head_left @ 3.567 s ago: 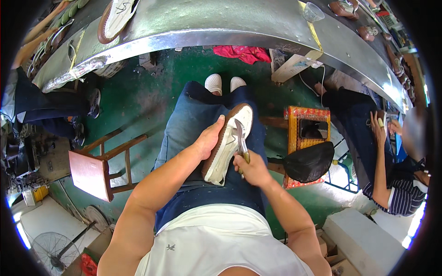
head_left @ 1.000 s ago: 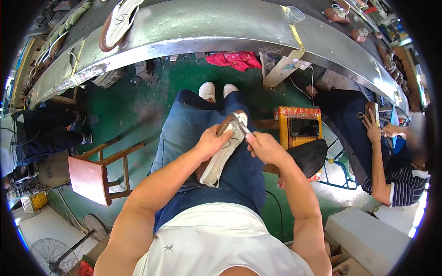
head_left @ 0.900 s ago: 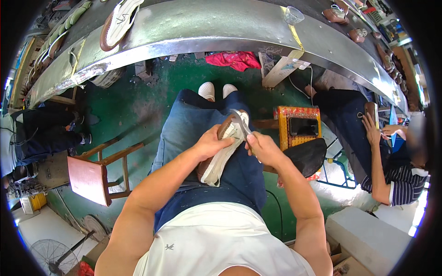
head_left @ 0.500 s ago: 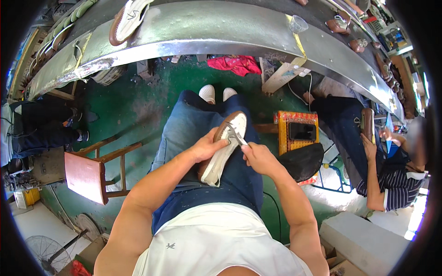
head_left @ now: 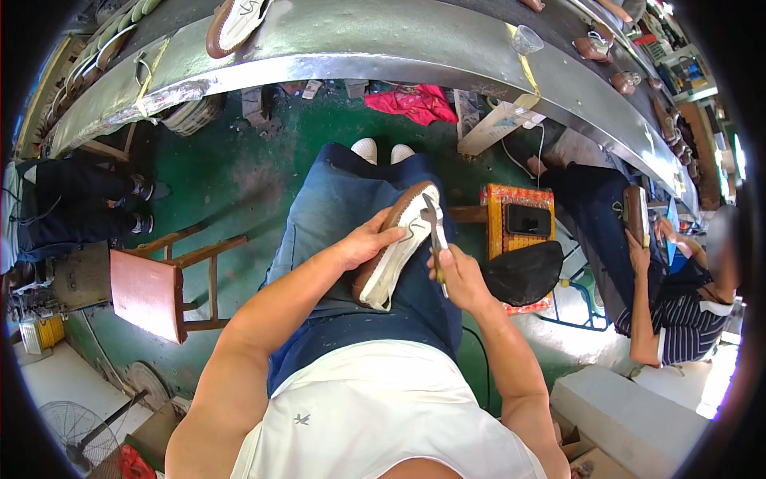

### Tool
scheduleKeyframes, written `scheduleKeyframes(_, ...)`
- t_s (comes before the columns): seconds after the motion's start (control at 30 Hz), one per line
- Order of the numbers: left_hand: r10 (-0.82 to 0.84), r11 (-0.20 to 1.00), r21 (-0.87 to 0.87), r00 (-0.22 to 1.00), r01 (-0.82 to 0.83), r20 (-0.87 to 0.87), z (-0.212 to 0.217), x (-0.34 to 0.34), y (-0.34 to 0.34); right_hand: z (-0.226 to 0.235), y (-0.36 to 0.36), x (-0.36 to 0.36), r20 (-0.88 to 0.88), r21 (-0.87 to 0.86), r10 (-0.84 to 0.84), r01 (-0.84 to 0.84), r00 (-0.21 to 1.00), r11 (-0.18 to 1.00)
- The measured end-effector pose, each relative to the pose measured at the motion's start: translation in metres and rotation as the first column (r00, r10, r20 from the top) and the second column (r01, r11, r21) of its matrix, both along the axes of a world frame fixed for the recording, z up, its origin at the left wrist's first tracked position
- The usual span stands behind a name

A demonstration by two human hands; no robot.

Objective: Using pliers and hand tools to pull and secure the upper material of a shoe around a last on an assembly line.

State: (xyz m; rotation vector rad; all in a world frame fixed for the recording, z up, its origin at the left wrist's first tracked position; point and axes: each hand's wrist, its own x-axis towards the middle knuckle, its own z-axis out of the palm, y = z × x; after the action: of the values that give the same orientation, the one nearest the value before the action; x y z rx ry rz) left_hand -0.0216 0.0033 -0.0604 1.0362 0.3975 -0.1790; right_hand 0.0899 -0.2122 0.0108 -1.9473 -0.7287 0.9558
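My left hand (head_left: 363,243) was wrapped around the side of a white shoe (head_left: 396,247) with a brown sole, fingers curled over its upper, holding it tilted on my lap with the toe pointing away from me. My right hand (head_left: 456,275) was closed in a fist around the handle of a thin metal tool (head_left: 433,231), whose tip lay against the shoe's upper near the toe. The shoe rested across my jeans (head_left: 343,207), above my right thigh, and my two white shoe tips (head_left: 379,150) showed past my knees on the green floor (head_left: 231,168).

To my left stood a red wooden stool (head_left: 152,291), well apart from my leg. Just to my right was a small orange crate (head_left: 515,231) with a dark phone on it and a black round cushion (head_left: 523,275) against it. Ahead ran a long curved metal surface (head_left: 383,56), with another white-and-brown shoe (head_left: 235,20) lying on it at the far left and a red cloth (head_left: 411,102) on the floor beneath it. A seated person in a striped shirt (head_left: 682,307) was at my far right, holding a flat brown thing, and another person's dark trousers (head_left: 72,203) showed at my far left.
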Motion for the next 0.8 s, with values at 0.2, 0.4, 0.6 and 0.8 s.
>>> scheduleKeyframes(0.2,-0.28,0.909,0.283,0.952,0.305,-0.126,0.014,-0.05,0.007,-0.004,0.013,0.011,0.121,-0.274,0.254,-0.214,0.96,0.938)
scheduleKeyframes(0.4,-0.08,0.796,0.603,0.997,0.058,0.01,-0.028,-0.066,-0.022,-0.009,-0.005,-0.015,-0.04,0.044,0.085,-0.083,0.996,0.996)
scheduleKeyframes(0.6,0.03,1.0,0.007,0.989,-0.029,-0.147,0.01,-0.039,0.007,-0.04,-0.038,-0.008,-0.321,-0.043,-0.308,0.311,0.896,0.949)
scheduleKeyframes(0.8,0.274,0.859,-0.474,0.956,-0.193,0.108,0.071,-0.059,0.008,0.018,-0.05,-0.024,0.406,-0.346,0.309,-0.168,0.86,0.923)
